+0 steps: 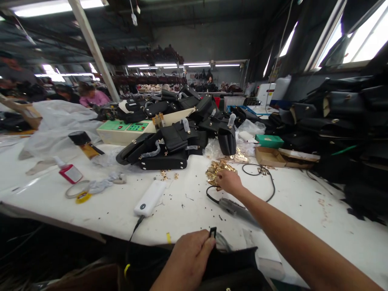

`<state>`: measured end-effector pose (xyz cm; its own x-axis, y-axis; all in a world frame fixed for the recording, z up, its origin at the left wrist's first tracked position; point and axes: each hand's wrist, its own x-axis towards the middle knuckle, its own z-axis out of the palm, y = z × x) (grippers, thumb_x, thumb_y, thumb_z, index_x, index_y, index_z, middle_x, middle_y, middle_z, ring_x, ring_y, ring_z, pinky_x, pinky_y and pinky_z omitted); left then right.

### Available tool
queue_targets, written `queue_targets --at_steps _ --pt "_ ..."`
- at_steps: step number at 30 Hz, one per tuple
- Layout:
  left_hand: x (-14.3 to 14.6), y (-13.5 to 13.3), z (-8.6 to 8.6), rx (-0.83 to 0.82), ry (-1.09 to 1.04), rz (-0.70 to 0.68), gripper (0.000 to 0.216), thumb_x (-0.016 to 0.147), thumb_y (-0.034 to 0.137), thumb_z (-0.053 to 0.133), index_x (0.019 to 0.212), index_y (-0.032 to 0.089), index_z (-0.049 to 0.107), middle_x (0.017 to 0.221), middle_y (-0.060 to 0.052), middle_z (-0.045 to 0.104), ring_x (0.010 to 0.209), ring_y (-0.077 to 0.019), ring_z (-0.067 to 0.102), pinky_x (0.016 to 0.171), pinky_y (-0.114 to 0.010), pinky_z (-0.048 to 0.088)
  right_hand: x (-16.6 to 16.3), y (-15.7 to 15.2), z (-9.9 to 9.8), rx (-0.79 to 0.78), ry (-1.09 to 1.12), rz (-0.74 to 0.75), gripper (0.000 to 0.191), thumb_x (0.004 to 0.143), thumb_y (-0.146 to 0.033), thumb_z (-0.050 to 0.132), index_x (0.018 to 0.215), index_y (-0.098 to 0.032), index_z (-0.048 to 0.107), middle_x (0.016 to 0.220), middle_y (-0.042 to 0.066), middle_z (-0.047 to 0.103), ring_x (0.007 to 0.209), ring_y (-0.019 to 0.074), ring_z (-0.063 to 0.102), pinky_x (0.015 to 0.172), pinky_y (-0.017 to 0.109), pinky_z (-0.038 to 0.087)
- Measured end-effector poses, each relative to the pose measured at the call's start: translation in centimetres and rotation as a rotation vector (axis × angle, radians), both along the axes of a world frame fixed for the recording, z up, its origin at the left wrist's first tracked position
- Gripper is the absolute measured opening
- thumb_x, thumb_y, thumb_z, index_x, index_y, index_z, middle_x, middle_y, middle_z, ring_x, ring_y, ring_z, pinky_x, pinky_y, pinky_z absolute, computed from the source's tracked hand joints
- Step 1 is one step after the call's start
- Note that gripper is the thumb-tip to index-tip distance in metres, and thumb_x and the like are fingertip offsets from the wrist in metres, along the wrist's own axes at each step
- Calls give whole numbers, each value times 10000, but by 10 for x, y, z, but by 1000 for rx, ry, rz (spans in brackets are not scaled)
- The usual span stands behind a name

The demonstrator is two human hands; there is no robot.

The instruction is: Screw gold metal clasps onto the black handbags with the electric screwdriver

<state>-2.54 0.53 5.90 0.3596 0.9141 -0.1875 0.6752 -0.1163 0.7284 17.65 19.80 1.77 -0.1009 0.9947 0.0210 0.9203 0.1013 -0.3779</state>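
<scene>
My left hand (189, 254) is closed at the table's near edge, pinching a small black buckle (212, 232) on a black bag (233, 268) that lies in front of me. My right hand (228, 181) is stretched out across the white table (106, 210), fingers curled down into a pile of small gold metal fittings (216, 169); what the fingers hold, if anything, is hidden. A black cable (266, 178) loops just right of that hand, and a grey tool (235, 208) lies under my forearm.
A heap of black bags (178, 139) fills the table's middle, more bags (342, 117) stacked at the right. A white power bank (150, 197), red-labelled glue bottle (69, 171), tape rolls (79, 190), a green-panelled machine (127, 129) and cardboard boxes (273, 155) lie about. Other people sit at the far left.
</scene>
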Motion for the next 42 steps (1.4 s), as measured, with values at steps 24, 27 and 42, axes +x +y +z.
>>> queue_targets --at_steps 24,27,42 --pt "10 -27 -54 649 -59 157 200 1008 297 535 1046 232 721 904 -17 757 832 -181 711 770 -290 508 4 -153 39 725 554 378 208 942 -130 618 1062 -255 733 1042 64 708 938 170 694 831 296 584" --pt "11 -39 -51 629 -120 167 187 1002 290 545 1009 232 723 943 -17 760 886 -176 714 823 -282 517 1 -172 43 744 585 389 239 938 -107 608 1082 -257 727 1036 64 710 956 173 691 834 300 586" --pt "16 -48 -42 400 -134 261 332 1025 390 441 885 214 684 815 -19 700 782 -168 650 733 -263 457 15 -192 28 216 582 316 311 989 -305 528 1251 -241 683 927 57 668 839 194 639 789 324 517"
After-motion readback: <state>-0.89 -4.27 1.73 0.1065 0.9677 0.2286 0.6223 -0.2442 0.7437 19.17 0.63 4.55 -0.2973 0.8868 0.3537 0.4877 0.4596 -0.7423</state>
